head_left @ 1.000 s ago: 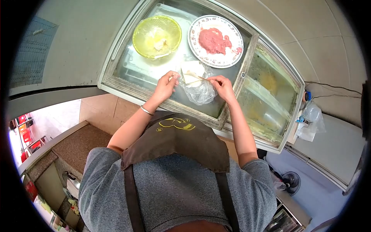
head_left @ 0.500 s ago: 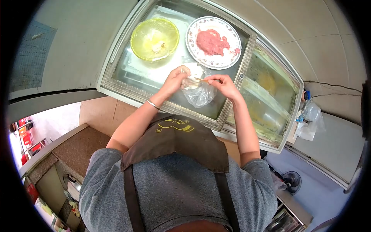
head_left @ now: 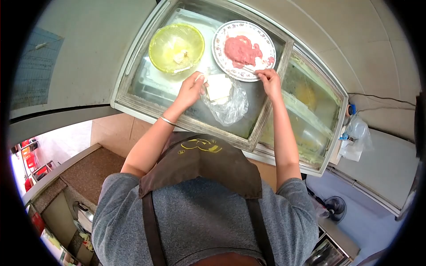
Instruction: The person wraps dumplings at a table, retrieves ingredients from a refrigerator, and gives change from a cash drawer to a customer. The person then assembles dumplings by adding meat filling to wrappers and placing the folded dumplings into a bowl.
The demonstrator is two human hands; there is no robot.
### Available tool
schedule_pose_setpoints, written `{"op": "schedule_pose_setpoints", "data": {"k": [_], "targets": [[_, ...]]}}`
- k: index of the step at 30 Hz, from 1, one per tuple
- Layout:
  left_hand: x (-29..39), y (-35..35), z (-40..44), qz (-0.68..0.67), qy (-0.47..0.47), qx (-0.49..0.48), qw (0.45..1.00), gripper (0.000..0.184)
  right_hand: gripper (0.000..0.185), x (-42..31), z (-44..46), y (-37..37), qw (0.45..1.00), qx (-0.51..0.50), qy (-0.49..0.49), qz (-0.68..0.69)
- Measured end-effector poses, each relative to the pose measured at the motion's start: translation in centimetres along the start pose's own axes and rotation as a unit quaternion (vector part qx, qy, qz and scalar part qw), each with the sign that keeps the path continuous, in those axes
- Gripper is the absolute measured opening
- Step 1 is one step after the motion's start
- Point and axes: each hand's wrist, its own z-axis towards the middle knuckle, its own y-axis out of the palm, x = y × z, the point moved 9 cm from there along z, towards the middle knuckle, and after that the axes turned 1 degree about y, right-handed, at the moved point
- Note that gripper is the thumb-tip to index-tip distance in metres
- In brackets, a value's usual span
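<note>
My left hand (head_left: 191,90) is closed, with the pale edge of a thin dough wrapper showing at its fingertips; most of that wrapper is hidden. Just right of it, a stack of square white wrappers (head_left: 218,87) lies on a crumpled clear plastic bag (head_left: 231,109). My right hand (head_left: 270,82) pinches a thin, light-coloured stick (head_left: 248,69), its tip at the lower edge of the pink minced meat (head_left: 240,49). The meat sits on a white plate (head_left: 220,56) with a patterned rim.
A yellow-green bowl (head_left: 155,56) with a few pale pieces inside stands left of the plate. Everything rests on the sliding glass top of a chest freezer (head_left: 262,116). A tiled wall (head_left: 355,53) rises behind it. At right, a plastic bag (head_left: 356,135) hangs near cables.
My right hand has moved away from my left, up and right to the plate, carrying the stick. My left hand has shifted slightly left, leaving the wrapper stack uncovered.
</note>
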Motion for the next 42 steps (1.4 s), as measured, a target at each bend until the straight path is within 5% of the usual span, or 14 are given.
{"op": "schedule_pose_setpoints", "data": {"k": [2,5,9,12,19,27,32,35,42], "targets": [[-0.9,0.2,-0.3,-0.132,-0.068,0.000,0.989,0.018,0.015,0.0,-0.6,-0.4,1.000,0.023,-0.010,0.016],[0.8,-0.1,-1.2,-0.016,-0.042,0.000,0.999,0.018,0.015,-0.1,-1.6,0.4,0.999,0.021,0.010,-0.028],[-1.1,-0.3,-1.1,-0.061,-0.065,0.003,0.996,0.023,0.015,0.0,-2.8,1.9,0.998,-0.026,0.062,-0.004],[-2.7,-0.5,-1.4,-0.162,-0.108,0.030,0.980,0.027,0.017,0.0,-5.0,4.3,0.949,-0.130,0.210,0.195],[-4.8,-1.2,-2.9,-0.160,-0.121,0.027,0.979,0.028,0.016,-2.6,-8.7,6.2,0.978,-0.162,0.033,0.130],[-4.3,0.9,-4.2,-0.210,-0.158,-0.008,0.965,0.021,0.017,-2.7,-8.1,6.9,0.982,-0.166,0.053,0.068],[-3.0,3.6,-4.0,-0.226,-0.191,-0.082,0.952,0.018,0.019,-3.5,-9.2,7.1,0.913,-0.248,0.214,0.244],[-1.9,4.4,-3.0,-0.341,-0.164,0.002,0.925,0.019,0.020,-4.5,-9.4,7.0,0.900,-0.281,0.220,0.250],[-0.2,3.0,-0.4,-0.198,-0.097,-0.059,0.974,0.014,0.020,-6.4,-7.1,5.4,0.908,-0.286,0.198,0.233]]}}
